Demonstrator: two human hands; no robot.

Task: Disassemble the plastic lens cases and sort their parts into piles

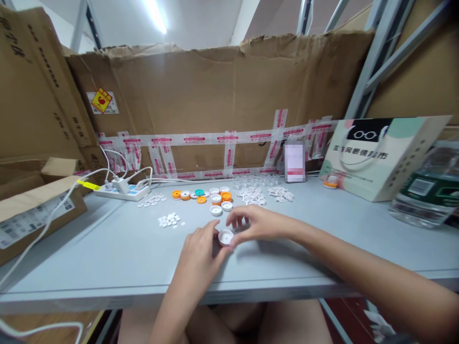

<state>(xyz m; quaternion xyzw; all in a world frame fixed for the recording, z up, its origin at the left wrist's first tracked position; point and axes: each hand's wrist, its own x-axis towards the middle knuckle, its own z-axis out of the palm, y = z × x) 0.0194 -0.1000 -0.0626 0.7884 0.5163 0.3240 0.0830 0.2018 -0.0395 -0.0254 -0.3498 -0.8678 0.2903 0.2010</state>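
Note:
A round white cup-like part (226,237) sits near the front middle of the grey table (118,258). My left hand (202,248) is curved round its left side, fingers and thumb holding it. My right hand (251,223) is at its right side, thumb touching the rim and the other fingers apart and arched above the table. Just beyond stand white round parts (215,210), orange ones (201,199) and a teal one (199,192). Small white discs (169,220) lie to the left, and piles of small white pieces (251,196) lie behind my right hand.
A power strip (124,191) with white cables is at the back left, beside an open cardboard box (39,210). Clear small parts (256,180) and a phone-like object (295,161) are at the back. A paper bag (376,162) and large bottle (428,186) stand right.

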